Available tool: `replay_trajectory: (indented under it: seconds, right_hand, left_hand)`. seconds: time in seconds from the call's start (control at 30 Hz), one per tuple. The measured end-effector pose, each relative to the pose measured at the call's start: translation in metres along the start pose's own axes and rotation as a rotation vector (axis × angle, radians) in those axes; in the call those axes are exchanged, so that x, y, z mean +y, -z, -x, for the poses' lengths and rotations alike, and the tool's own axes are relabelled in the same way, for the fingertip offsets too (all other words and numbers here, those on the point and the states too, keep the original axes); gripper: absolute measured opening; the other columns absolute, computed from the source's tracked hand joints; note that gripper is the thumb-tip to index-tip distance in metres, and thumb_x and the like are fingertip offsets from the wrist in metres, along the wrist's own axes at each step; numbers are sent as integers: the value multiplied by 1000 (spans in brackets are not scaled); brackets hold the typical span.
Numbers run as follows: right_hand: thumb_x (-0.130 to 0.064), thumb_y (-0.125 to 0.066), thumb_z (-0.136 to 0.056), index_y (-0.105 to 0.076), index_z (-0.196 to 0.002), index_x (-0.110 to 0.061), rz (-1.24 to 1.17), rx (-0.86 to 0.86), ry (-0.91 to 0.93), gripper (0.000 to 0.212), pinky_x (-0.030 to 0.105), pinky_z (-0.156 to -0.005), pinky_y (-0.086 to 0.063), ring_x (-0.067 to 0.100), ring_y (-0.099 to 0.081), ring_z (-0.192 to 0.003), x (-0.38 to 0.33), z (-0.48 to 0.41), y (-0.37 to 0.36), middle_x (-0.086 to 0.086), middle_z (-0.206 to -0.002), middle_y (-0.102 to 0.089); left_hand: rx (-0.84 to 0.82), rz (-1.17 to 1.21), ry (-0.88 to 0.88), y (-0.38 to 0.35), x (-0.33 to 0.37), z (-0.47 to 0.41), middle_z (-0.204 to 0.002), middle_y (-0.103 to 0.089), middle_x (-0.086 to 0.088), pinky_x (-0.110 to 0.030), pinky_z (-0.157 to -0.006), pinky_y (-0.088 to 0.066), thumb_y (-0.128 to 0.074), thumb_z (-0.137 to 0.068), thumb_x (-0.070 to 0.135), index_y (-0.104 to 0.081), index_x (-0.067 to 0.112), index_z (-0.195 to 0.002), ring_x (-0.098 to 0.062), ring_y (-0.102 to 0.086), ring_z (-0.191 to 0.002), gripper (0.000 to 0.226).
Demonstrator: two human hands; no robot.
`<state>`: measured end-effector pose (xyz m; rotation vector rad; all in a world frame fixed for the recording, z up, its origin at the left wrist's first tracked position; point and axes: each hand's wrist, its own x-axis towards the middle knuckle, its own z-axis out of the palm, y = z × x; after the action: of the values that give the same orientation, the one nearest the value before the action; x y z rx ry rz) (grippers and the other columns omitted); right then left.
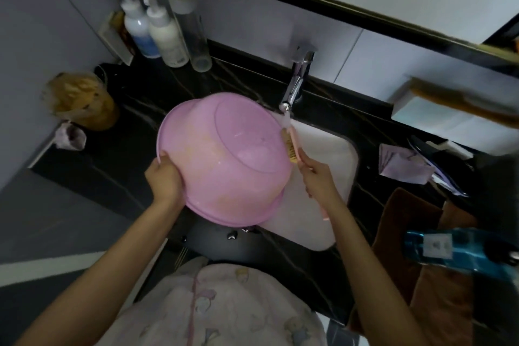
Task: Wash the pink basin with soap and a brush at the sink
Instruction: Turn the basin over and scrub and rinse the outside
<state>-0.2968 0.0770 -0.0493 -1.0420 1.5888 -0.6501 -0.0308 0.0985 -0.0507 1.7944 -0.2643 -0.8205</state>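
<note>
The pink basin (224, 160) is held tilted over the white sink (323, 171), its underside facing me. My left hand (164, 180) grips its rim at the left. My right hand (318, 177) holds a pink-handled brush (292, 146), whose tan bristles lie against the basin's right side. Water runs from the chrome tap (295, 87) onto the head of the brush. The basin's inside is hidden.
Two white pump bottles (157, 28) and a clear bottle (193, 36) stand at the back left of the black counter (126, 154). A yellowish jar (81, 101) sits at the left. A brown towel (415, 233), papers and a blue bottle (460, 250) lie at the right.
</note>
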Motion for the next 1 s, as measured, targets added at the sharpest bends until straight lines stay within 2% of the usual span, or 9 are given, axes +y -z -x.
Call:
replay_trajectory:
  seconds: [0.1,0.27,0.4,0.53,0.67,0.77,0.87,0.93,1.0]
  right_hand:
    - [-35,-46,-98,-61,-105,-32,-48,-7,-72,17,20,-43,-31,11,-40,-50,9,-23,-8,-2,-59,-47]
    - [-28,-45,-99,-54,-123,-30,-155,-26,-145,26,20,-41,-27,11,-34,-47,35,-9,-32,-1,-59,-41]
    - [-24,-49,-98,-58,-112,-37,-369,121,-49,22,16,-40,-29,2,-37,-44,31,-5,-38,-12,-57,-43]
    - [-24,-56,-93,-61,-83,-15,-429,86,-284,15,16,-36,-21,9,-27,-39,36,-13,-48,1,-53,-32]
    - [-19,-51,-95,-63,-113,-17,-461,25,-258,22,17,-35,-19,7,-26,-37,42,-1,-39,-1,-54,-32]
    - [-21,-49,-97,-63,-104,-33,-437,18,-122,20,17,-36,-20,5,-27,-38,30,-10,-25,-5,-50,-33]
    - [-30,-52,-95,-63,-92,-14,-407,56,-227,20,17,-37,-21,8,-27,-38,33,-8,-38,-2,-52,-32]
    - [-27,-50,-96,-61,-96,-13,-435,84,-265,17,16,-37,-20,8,-26,-37,41,7,-53,-1,-53,-30]
    - [-19,-47,-97,-62,-113,-22,-500,132,-209,22,17,-36,-22,7,-28,-37,38,24,-55,-1,-53,-32]
  left_hand:
    - [57,12,-42,11,2,-5,-77,-52,2,-26,-79,-43,-37,-101,22,-54,7,-92,-14,-52,-80,24]
    - [125,-38,-43,18,-5,-9,-75,-51,0,-26,-78,-39,-38,-101,21,-53,5,-93,-16,-50,-81,23]
    - [163,-95,-51,20,-9,-6,-89,-60,-7,-27,-79,-40,-38,-101,22,-57,3,-103,-19,-51,-90,27]
    - [216,-173,-53,18,-8,-4,-116,-60,-23,-34,-92,-44,-39,-100,24,-58,-7,-113,-31,-57,-107,38]
    - [211,-191,-56,18,-3,-2,-114,-61,-22,-35,-93,-45,-39,-100,25,-59,-4,-111,-31,-58,-109,37]
    - [220,-210,-37,18,-4,3,-113,-61,-21,-39,-96,-46,-38,-100,27,-59,-3,-111,-32,-58,-107,38]
    - [204,-191,0,15,-4,6,-106,-61,-13,-39,-95,-47,-38,-100,31,-60,4,-108,-26,-59,-102,35]
    - [219,-144,12,12,-4,8,-97,-60,-7,-35,-90,-48,-38,-100,31,-60,8,-102,-22,-59,-96,32]
    - [251,-126,-10,9,-9,14,-88,-58,-5,-31,-84,-46,-37,-101,29,-60,4,-102,-21,-57,-92,35]
